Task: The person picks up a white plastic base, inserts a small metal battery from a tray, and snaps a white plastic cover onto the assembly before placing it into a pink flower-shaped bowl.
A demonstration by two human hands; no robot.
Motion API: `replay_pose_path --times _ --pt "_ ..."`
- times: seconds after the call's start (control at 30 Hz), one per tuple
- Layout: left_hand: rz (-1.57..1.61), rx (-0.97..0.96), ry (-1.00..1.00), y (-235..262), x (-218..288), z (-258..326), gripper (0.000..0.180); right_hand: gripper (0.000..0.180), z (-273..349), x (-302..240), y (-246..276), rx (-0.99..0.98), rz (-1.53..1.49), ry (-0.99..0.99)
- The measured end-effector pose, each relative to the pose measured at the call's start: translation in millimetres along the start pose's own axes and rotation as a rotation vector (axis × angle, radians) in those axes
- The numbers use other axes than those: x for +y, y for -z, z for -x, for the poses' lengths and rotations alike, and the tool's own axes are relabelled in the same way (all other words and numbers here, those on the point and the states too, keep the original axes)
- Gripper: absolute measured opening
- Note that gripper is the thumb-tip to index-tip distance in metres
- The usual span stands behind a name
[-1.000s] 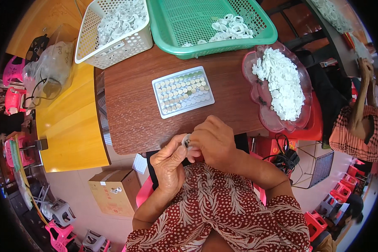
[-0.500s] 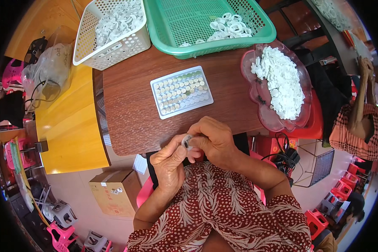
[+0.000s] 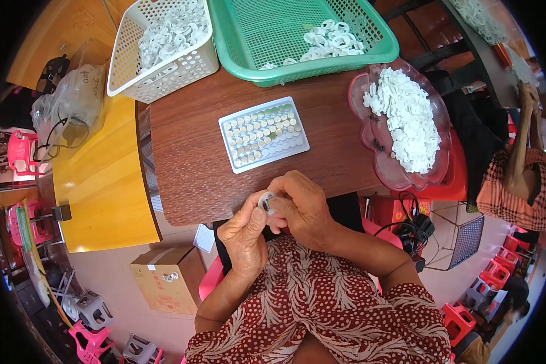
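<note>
Close to the table's near edge, my left hand (image 3: pixel 244 235) and my right hand (image 3: pixel 303 209) meet around a small round white plastic piece (image 3: pixel 265 201) with a dark slot-like middle. My left thumb and fingers pinch it from the left. The right fingers are closed over its other side, and the right fingertips are partly hidden. Just beyond my hands lies a pale tray (image 3: pixel 283 147) with rows of round pockets. Several small round discs (image 3: pixel 246 132), mostly silvery and some greenish, fill most pockets.
A white basket (image 3: pixel 175 77) of clear-white ring pieces and a green basket (image 3: pixel 309 74) with similar pieces stand at the table's far side. To the right, a scalloped pinkish dish (image 3: pixel 370 136) holds a heap of small white pieces (image 3: pixel 409 121). A cardboard box (image 3: pixel 164 282) sits on the floor.
The round white piece has turned slightly and shifted a little up and left between my fingers. My right hand has moved slightly left with it.
</note>
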State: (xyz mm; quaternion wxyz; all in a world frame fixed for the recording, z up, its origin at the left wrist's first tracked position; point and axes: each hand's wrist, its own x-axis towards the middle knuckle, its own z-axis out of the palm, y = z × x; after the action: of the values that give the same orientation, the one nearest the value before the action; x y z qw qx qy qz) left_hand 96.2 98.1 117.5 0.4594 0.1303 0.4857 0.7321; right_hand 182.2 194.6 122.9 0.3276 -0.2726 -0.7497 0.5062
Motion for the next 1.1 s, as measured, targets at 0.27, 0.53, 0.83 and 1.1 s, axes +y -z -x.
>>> replay_pose_path --times 0.27,0.53,0.83,1.1 --pt "-0.012 -0.01 -0.031 5.6 2.5 -4.8 0.038 0.011 -5.4 2.3 -1.4 -0.004 0.062 0.092" --pt "-0.023 -0.008 -0.073 1.3 7.5 -5.2 0.037 0.013 -9.2 -5.6 9.3 -0.09 0.006 0.064" --pt "-0.047 0.03 -0.079 -4.5 5.1 2.0 0.037 0.009 3.8 3.1 1.6 -0.086 -0.394 -0.263" --pt "-0.016 0.014 0.063 3.4 6.6 -8.5 0.038 0.01 -0.5 8.1 7.6 -0.114 -0.452 -0.34"
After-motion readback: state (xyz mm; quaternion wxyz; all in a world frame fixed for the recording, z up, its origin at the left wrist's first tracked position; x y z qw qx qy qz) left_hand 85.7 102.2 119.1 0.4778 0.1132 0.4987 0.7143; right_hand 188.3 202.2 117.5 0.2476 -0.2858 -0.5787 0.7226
